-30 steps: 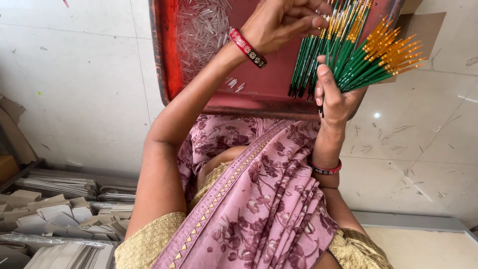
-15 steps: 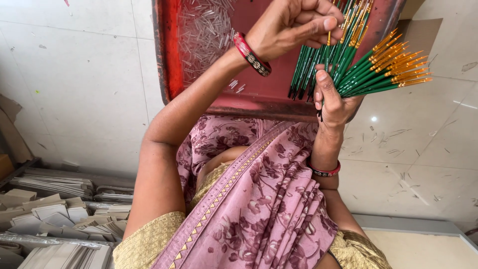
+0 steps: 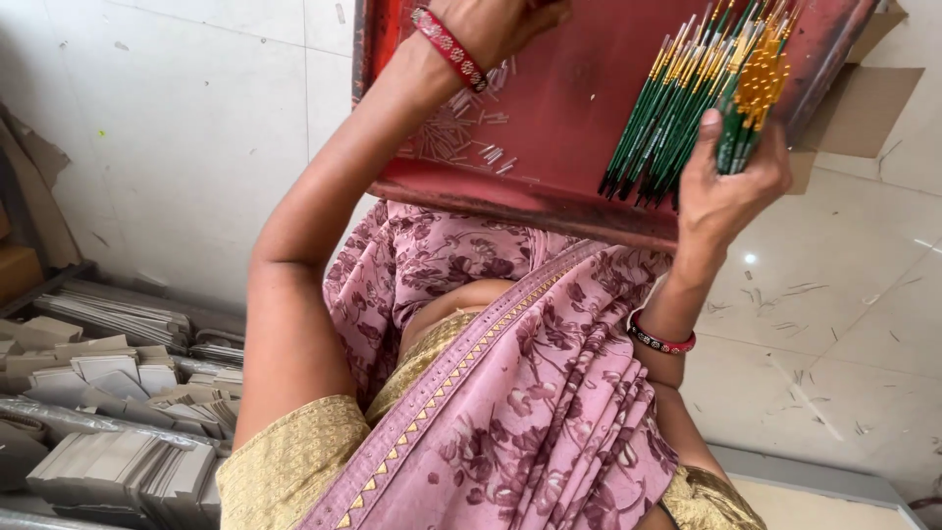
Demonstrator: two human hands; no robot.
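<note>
Pink floral sari [image 3: 510, 412], mustard blouse sleeves [image 3: 285, 461], red beaded bangles [image 3: 447, 46].

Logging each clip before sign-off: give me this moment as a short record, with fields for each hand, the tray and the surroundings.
left hand: left hand over the red tray, mostly cut off by the frame's top edge; grip unclear
right hand: right hand closed on a bundle of green sticks with yellow tips
tray: near edge at the person's lap; small pale pieces lie loose in it
surroundings: stacks of flat cardboard at left; tiled floor
</note>
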